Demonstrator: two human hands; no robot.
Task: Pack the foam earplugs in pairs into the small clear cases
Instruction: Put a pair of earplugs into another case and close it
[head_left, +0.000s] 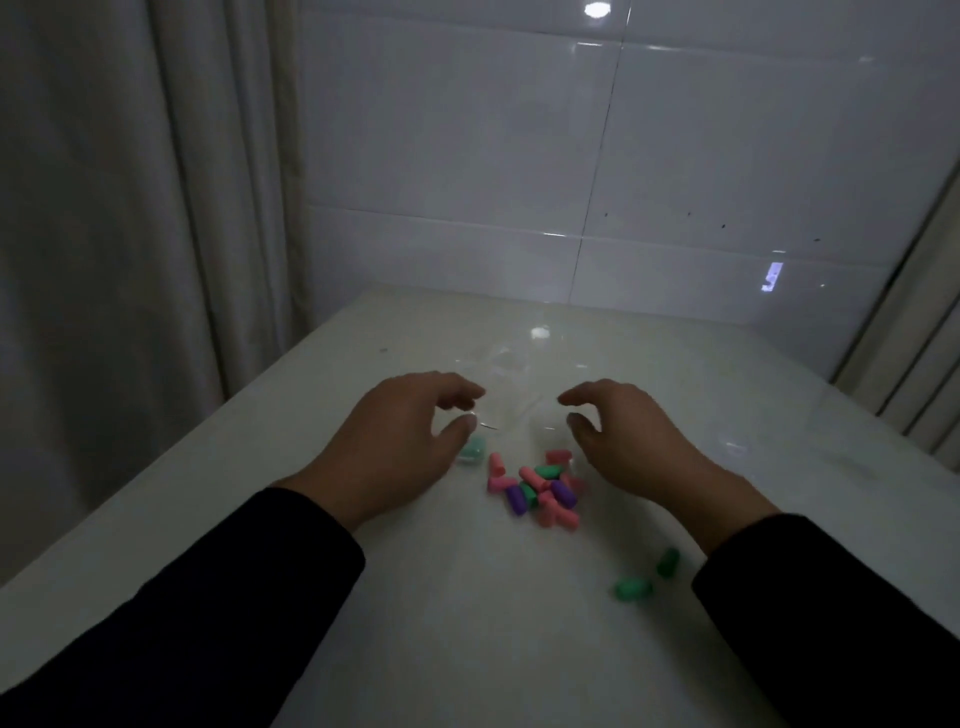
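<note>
Here, a loose pile of foam earplugs (535, 488) lies on the pale glossy table (727, 395), between the two hands and slightly nearer the viewer than the fingertips. Pink, purple and green plugs are heaped with their long axes pointing every which way: one pink plug (496, 464) at the pile's left edge stands nearly along the line away from the viewer, while the purple plug (563, 493) lies on a diagonal. Two green plugs lie apart from the pile, near the right sleeve: one (668, 562) angled up and to the right, the other (634, 588) lying roughly crosswise.

A small clear case (471, 451) just beside the left hand's thumb shows a green plug inside; whether it holds one or two cannot be told. More clear cases (506, 364) sit beyond the hands as faint glints on the table, too transparent in the dim light to count or to see into.

The left hand (395, 441) hovers palm down with fingers curled and thumb spread, gripping nothing. The right hand (628, 441) mirrors it, fingers arched toward the middle, thumb pointing inward, likewise empty. Both arms wear dark sleeves (208, 623). A tiled wall (675, 156) stands behind and a curtain (130, 208) hangs on the left.
</note>
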